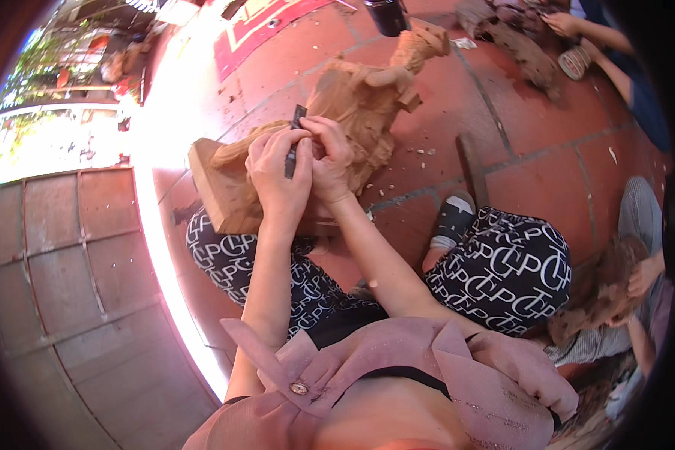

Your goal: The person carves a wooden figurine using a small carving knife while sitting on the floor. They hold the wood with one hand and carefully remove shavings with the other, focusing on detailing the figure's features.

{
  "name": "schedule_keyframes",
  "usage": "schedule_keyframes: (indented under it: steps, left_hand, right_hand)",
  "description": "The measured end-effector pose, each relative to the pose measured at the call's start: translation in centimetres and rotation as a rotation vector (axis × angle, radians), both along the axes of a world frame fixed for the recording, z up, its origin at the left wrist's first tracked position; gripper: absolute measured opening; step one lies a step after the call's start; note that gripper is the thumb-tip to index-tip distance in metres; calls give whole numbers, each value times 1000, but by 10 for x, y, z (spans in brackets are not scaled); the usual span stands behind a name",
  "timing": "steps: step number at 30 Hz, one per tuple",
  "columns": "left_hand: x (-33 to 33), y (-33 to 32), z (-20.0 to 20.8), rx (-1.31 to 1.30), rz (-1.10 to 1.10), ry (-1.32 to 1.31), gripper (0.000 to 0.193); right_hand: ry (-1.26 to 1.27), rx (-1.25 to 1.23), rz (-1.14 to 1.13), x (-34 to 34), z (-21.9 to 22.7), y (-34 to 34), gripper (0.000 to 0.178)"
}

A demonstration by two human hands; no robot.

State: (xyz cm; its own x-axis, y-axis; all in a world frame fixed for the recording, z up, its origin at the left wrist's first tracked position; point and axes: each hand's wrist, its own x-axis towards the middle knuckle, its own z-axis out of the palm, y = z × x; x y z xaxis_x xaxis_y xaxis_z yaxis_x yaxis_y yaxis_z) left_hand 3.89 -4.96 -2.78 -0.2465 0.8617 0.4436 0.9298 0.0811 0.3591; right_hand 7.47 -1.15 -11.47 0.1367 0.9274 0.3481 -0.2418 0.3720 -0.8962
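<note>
A light-brown carved wooden figure [364, 97] lies aslant across the floor in front of me, its squared base [221, 191] near my left knee. Over its lower part, my left hand [279, 165] and my right hand [330, 154] are close together, fingers bent and closed around a narrow, flat dark strip [298, 116]. The strip pokes out above and below the fingers; whether it is folded sandpaper or a tool cannot be made out. My hands cover the spot on the carving beneath them.
A long, thin wooden piece [471, 172] lies on the red tiles [517, 180] among pale chips. A dark cylindrical container [388, 16] stands beyond the carving. At right, other people's hands [562, 26] hold rough dark wood [514, 49]. A panelled metal gate [75, 247] is at left.
</note>
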Motion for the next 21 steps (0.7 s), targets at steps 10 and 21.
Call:
schedule_keyframes:
  steps: [10, 21]
  left_hand:
    - [7, 18, -14, -60, -112, -470, 13]
    - [7, 18, -8, -101, -94, -437, 13]
  right_hand:
    - [70, -102, -110, 0, -11, 8, 31]
    - [18, -87, -93, 7, -9, 8, 33]
